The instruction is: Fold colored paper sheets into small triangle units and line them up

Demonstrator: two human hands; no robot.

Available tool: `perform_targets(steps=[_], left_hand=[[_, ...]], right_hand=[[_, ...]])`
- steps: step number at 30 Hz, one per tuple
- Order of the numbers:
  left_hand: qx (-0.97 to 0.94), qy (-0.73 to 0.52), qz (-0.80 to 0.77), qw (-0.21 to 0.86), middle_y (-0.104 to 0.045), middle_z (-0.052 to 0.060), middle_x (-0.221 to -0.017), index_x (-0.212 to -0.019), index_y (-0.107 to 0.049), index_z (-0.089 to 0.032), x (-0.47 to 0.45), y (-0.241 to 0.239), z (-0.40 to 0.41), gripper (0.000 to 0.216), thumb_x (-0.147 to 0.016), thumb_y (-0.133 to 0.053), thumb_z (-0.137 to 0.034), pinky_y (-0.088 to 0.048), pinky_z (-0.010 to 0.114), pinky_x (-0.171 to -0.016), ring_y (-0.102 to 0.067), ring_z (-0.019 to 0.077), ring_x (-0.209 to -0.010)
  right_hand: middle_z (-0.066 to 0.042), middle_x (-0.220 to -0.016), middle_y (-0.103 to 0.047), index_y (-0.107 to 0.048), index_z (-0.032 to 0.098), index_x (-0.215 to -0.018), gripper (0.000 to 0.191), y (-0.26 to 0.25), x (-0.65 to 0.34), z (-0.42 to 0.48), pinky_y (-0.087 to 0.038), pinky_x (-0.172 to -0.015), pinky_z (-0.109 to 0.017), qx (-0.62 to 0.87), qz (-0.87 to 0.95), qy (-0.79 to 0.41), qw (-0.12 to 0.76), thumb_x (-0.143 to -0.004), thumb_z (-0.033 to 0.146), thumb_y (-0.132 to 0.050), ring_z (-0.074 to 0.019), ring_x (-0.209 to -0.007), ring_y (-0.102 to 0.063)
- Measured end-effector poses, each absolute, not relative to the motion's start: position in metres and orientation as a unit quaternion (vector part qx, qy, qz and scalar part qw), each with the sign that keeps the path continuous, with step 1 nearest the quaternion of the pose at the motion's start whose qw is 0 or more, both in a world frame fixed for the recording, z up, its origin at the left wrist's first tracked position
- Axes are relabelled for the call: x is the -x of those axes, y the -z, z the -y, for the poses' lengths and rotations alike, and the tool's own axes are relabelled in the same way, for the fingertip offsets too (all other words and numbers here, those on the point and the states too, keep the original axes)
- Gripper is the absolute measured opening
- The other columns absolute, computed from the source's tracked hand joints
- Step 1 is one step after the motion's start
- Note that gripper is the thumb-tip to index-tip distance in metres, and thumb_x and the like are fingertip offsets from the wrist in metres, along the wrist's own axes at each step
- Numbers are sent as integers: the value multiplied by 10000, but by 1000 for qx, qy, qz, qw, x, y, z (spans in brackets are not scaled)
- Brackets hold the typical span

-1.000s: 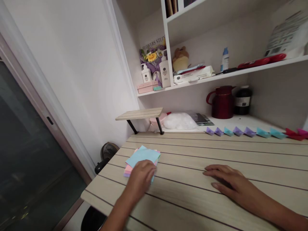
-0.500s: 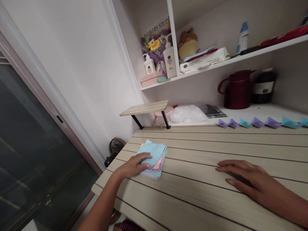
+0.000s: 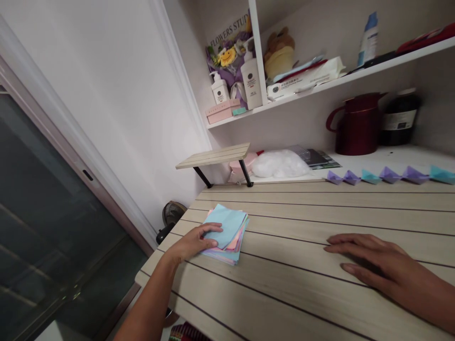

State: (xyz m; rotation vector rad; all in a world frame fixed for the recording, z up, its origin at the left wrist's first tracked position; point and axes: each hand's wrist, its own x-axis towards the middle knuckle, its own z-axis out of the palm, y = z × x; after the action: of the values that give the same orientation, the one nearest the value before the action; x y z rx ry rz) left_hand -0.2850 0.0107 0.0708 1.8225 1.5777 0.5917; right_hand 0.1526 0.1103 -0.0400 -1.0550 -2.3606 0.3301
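Observation:
A loose stack of colored paper squares (image 3: 229, 227) lies on the slatted wooden table (image 3: 284, 293), light blue on top with pink, orange and purple edges showing below. My left hand (image 3: 195, 240) rests on the left side of this stack, fingers and thumb apart and stretched over the top sheet. Well to the right, my right hand (image 3: 377, 260) hovers over or lies on the bare slats; I cannot tell which. Its fingers are extended, the thumb stands apart, and nothing is held. Along the back edge sits a row of folded purple and blue paper pieces (image 3: 390, 174).
A small raised wooden shelf (image 3: 215, 156) stands at the back left. Behind the table are a white fluffy bag (image 3: 280, 164), a dark red jug (image 3: 357, 125) and a dark bottle (image 3: 400, 118). Above, a white shelf (image 3: 320, 85) holds pump bottles and a plush toy.
The view has shifted a little. My left hand has slid slightly left on the paper stack. My right hand stays spread over the table, and the stack looks unchanged.

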Motion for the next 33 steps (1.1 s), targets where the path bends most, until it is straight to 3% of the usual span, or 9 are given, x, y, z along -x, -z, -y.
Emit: perform_targets(steps=[5,11,15,18,23,29,33], left_hand=[[-695,-234,-603,315,-486,61,-1411,-1193,-620,-239,288,-65,-12,487,-744,-700,-411,-374,395,-1020,-471,260,-1245],[-702,-265,-582,313,-544,67,-1348,-1135,-643,-219,285,-65,-11,373,-818,-621,-416,-317,373,-1077,-451,226,-1273],[-699,-233,-625,258,-548,63,-1316,-1164,-605,-234,268,-71,-8,392,-873,-508,-477,-349,366,-1043,-471,220,-1235],[-692,-174,-675,189,-521,66,-1332,-1196,-566,-249,253,-71,-9,490,-785,-604,-514,-349,393,-1031,-441,259,-1244],[-681,-155,-705,122,-459,60,-1408,-1238,-513,-270,241,-54,-9,532,-720,-634,-282,-270,462,-1067,-382,283,-1300],[-688,-228,-678,123,-556,33,-1293,-955,-618,-250,241,-50,0,232,-737,-557,-195,-314,398,-1029,-470,235,-1218],[-673,-234,-695,97,-628,36,-1094,-733,-610,-213,237,-51,0,91,-717,-546,-150,-379,350,-930,-550,208,-1052]], right_hand=[[-33,-1283,-602,-627,451,-1159,381,39,-153,-110,-416,-1000,-478,395,874,-121,258,-821,589,-518,-297,-1200,-530],[-43,-1278,-606,-639,434,-1152,391,39,-152,-110,-419,-999,-482,393,874,-119,260,-819,598,-515,-308,-1190,-540],[-32,-1281,-603,-625,436,-1167,383,41,-153,-111,-426,-995,-474,385,879,-112,258,-831,583,-514,-299,-1186,-544],[-30,-1293,-592,-606,432,-1189,381,40,-154,-111,-422,-991,-506,376,886,-114,246,-849,565,-497,-305,-1199,-531],[-32,-1280,-599,-605,419,-1199,384,35,-154,-110,-431,-980,-523,371,889,-121,239,-859,550,-485,-316,-1198,-531],[-49,-1284,-589,-613,398,-1193,382,31,-152,-108,-420,-984,-529,368,892,-125,232,-868,544,-475,-322,-1214,-510],[-47,-1305,-569,-595,400,-1215,390,30,-152,-108,-401,-1004,-532,371,892,-127,223,-875,542,-469,-316,-1233,-489]])
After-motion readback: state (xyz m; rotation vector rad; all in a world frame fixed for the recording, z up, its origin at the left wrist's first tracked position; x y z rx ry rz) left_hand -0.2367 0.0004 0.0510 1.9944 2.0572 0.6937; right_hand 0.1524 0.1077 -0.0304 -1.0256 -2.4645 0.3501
